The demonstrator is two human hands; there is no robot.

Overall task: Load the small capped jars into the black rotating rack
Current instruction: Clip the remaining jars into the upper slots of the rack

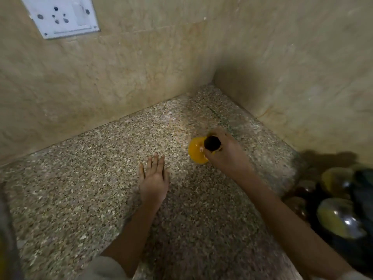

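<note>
My right hand [226, 154] grips a small jar [196, 151] with yellow contents and a black cap, held over the granite counter near the back corner. The fingers wrap the jar's upper part, just under the cap. To its left, my left hand [154, 181] hovers flat over the counter with fingers apart and nothing in it. At the right edge stands the black rotating rack [363, 190], blurred, with several rounded jars [339, 217] in it; some show yellow contents.
The speckled granite counter [101, 188] meets beige marble walls at the back and right, forming a corner. A white switch plate [60, 16] is on the back wall, upper left. A blurred grey object [6, 239] sits at the left edge.
</note>
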